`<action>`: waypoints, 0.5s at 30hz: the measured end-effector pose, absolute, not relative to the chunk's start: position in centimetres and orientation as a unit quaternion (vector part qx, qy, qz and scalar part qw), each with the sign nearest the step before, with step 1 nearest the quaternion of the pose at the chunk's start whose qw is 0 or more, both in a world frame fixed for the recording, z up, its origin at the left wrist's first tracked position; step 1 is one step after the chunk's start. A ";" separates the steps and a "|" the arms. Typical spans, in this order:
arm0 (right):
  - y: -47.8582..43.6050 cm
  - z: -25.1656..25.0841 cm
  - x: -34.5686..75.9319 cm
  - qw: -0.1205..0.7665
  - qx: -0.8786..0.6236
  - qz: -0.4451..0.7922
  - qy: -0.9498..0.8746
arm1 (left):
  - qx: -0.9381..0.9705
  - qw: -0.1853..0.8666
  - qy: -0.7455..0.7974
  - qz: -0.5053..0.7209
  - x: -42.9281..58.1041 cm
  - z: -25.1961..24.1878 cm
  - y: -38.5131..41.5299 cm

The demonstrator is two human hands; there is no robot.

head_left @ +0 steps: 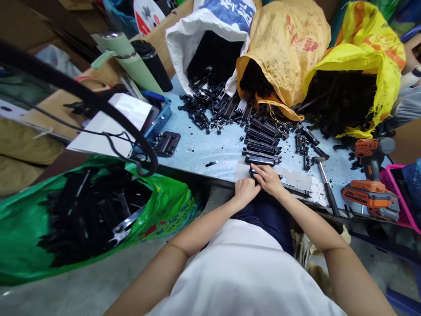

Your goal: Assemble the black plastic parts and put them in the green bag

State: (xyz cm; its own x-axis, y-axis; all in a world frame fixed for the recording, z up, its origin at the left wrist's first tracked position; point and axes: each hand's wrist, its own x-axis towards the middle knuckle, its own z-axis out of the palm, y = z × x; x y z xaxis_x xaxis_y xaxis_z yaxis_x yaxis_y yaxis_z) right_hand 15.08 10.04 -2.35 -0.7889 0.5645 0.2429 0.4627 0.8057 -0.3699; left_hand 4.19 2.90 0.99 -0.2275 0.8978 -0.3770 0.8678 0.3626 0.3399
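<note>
At the front edge of the table my left hand point(246, 191) and my right hand point(268, 179) meet over a dark black plastic part point(252, 172), mostly covered by the fingers. The left fingers are curled in against it. My right hand is closed over it from the other side, fingertips pressed down. Just beyond the hands lies a stacked row of long black plastic parts point(263, 147), side by side. Another long black strip point(296, 189) runs along the table edge beside my right wrist.
Three sacks, white point(177, 37), orange point(289, 39) and yellow point(388, 83), spill black parts onto the blue table point(197, 151). A hammer point(325, 180) and orange cordless drill point(370, 175) lie right. A green bag point(171, 197) of black parts stands left, near a black cable point(108, 112).
</note>
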 end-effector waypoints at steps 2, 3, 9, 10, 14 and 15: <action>10.0 -2.4 15.0 0.164 -0.281 0.133 -0.936 | 0.575 0.256 0.777 0.029 4.1 1.0 2.8; 10.0 -2.4 14.8 0.159 -0.288 0.128 -0.936 | 0.576 0.253 0.777 0.031 4.1 1.0 2.8; 9.3 -1.3 16.6 0.179 -0.264 0.101 -0.942 | 0.651 0.194 0.731 0.067 3.5 0.1 2.3; 9.2 -1.1 17.8 0.192 -0.263 0.079 -0.942 | 0.689 0.160 0.701 0.092 3.0 -0.2 2.3; 8.9 -1.0 23.7 0.197 -0.373 -0.055 -0.905 | 0.852 0.024 0.496 0.166 1.7 -1.0 4.2; 8.9 -1.1 24.8 0.177 -0.398 -0.079 -0.897 | 0.880 0.010 0.449 0.157 1.8 -1.2 4.9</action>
State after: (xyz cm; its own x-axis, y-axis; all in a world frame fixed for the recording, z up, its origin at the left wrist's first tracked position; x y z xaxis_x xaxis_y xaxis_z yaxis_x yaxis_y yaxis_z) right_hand 24.85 8.91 -1.14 -0.6207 0.6862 0.3793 0.7418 0.6707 0.0006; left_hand 1.80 4.89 -1.17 0.5476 0.7929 0.2674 0.7863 -0.5969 0.1597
